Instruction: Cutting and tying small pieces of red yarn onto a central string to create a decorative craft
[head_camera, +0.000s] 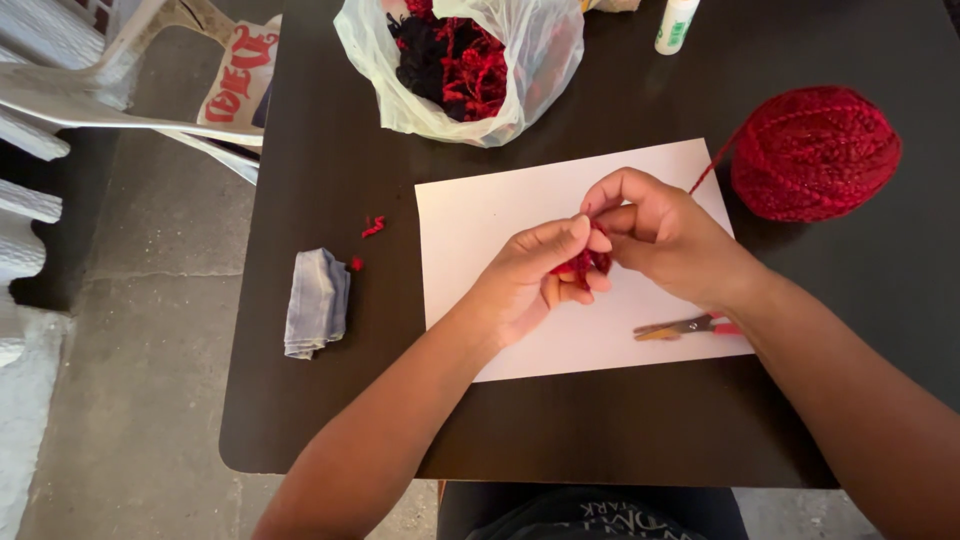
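My left hand and my right hand meet over a white sheet of paper on a dark table. Both pinch a small bundle of red yarn between the fingertips. A strand of red yarn runs from my right hand up to a big red yarn ball at the right. Small scissors with red handles lie on the paper just below my right wrist.
A clear plastic bag with red and black yarn sits at the table's far edge, next to a white glue bottle. A folded grey cloth and red yarn scraps lie left of the paper. A white plastic chair stands at left.
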